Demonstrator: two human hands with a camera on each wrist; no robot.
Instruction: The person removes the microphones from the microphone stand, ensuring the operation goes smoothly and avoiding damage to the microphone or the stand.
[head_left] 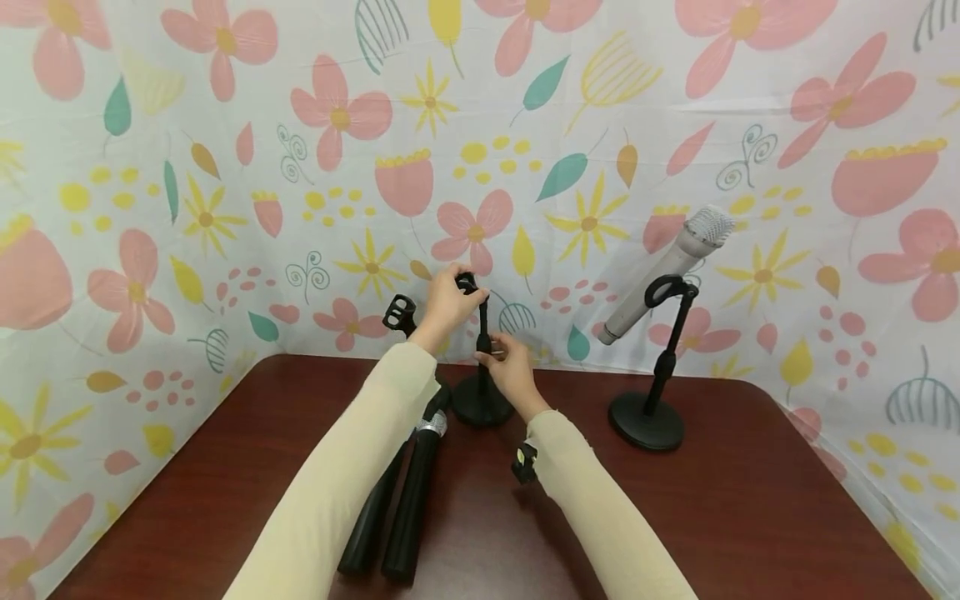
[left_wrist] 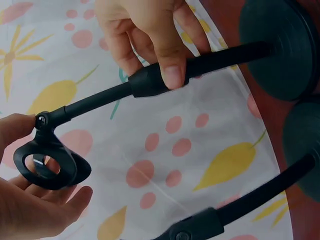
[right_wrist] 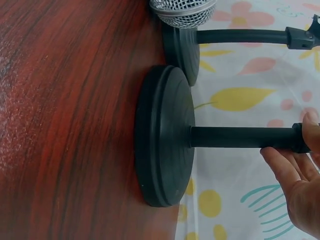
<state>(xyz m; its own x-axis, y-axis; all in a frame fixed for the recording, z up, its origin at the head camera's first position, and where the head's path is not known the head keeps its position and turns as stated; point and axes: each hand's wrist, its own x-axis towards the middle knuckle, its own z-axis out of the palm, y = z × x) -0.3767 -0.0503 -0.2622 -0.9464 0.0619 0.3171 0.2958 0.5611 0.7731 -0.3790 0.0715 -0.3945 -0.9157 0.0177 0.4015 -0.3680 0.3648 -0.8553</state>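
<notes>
A black desktop microphone stand (head_left: 481, 400) with a round base stands near the back of the table. My left hand (head_left: 444, 304) is at its top, thumb by the pivot and fingers around the ring-shaped microphone clip (left_wrist: 47, 167). Lower down, my right hand (head_left: 513, 372) pinches the thick collar (left_wrist: 147, 81) of the pole between thumb and fingers. The stand's round base (right_wrist: 167, 140) rests on the table. Just left of it is a second black stand, its clip (head_left: 400, 313) showing beside my left wrist and its pole partly hidden by my arm.
Two black microphones (head_left: 412, 508) lie side by side in front of the stands, partly under my left sleeve. To the right, a third stand (head_left: 647, 421) holds a silver microphone (head_left: 667, 271) tilted in its clip. Behind the brown table (head_left: 570, 500) hangs a flowered cloth (head_left: 570, 108).
</notes>
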